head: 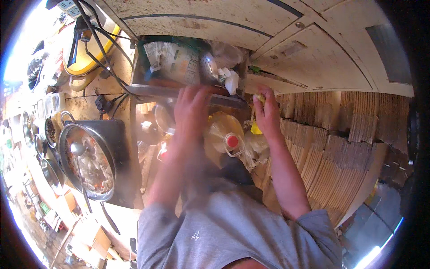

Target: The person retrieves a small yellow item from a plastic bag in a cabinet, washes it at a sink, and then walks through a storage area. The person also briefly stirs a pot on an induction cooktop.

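Observation:
My left hand (191, 106) is blurred, its fingertips at the metal front edge (151, 90) of an open drawer; whether they grip it I cannot tell. In the drawer lie a printed plastic bag (176, 60), a perforated metal utensil (209, 65) and a crumpled white packet (230, 80). To the right of the drawer, my right hand (268, 112) pinches a small yellow-green piece (259, 98), too small to name. Below the drawer, between my forearms, stands a large plastic jug (218, 131) with a red cap.
On the left, a steaming pan of food (90, 161) with a ladle (78, 149) sits on a black cooktop (124, 168). Black cables (100, 57) hang beside a yellow-rimmed board (90, 67). Stacked flattened cardboard (322, 158) lies at right, below white cabinet doors (312, 57).

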A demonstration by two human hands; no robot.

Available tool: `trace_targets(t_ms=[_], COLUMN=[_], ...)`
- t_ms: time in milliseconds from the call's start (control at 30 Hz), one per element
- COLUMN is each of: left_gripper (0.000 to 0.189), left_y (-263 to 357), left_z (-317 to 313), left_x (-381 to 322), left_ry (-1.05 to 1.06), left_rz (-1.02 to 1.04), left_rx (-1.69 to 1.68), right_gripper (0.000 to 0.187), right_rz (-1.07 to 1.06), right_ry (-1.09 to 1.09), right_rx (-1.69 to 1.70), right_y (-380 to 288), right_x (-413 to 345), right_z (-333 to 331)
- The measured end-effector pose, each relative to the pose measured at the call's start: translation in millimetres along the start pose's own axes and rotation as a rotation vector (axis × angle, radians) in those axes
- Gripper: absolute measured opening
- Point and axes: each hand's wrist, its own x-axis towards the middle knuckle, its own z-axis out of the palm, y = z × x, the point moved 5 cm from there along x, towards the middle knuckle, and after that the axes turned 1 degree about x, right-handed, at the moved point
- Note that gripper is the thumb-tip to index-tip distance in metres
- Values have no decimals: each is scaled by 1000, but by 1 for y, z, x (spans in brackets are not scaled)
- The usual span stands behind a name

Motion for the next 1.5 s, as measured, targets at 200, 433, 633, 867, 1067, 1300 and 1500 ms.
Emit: trace_targets(t_ms=[200,433,633,867,1067,1300,1500], left_gripper=[45,41,43,60,68,65,61], left_y=[-23,-20,-15,-73,-94,-95,-61], left_z=[39,13,-34,2,29,24,-37], left_x=[70,84,76,66,64,70,15], left_ry=[-168,-302,-196,-319,-191,-183,217], left_rz=[242,300,46,-99,-118,-185,-92], left_rx=[200,62,18,320,248,187,250], right_gripper=[37,19,18,22,22,27,26], right_rz=[392,222,303,-137,-110,-175,-190], right_ry=[-233,-89,-80,-28,-30,-211,-10], right_rx=[142,120,365,7,18,-76,-29], right_y=[55,23,10,-5,-7,-14,-47], right_x=[-21,-1,25,69,53,70,47], right_z=[25,-7,-1,75,46,77,24])
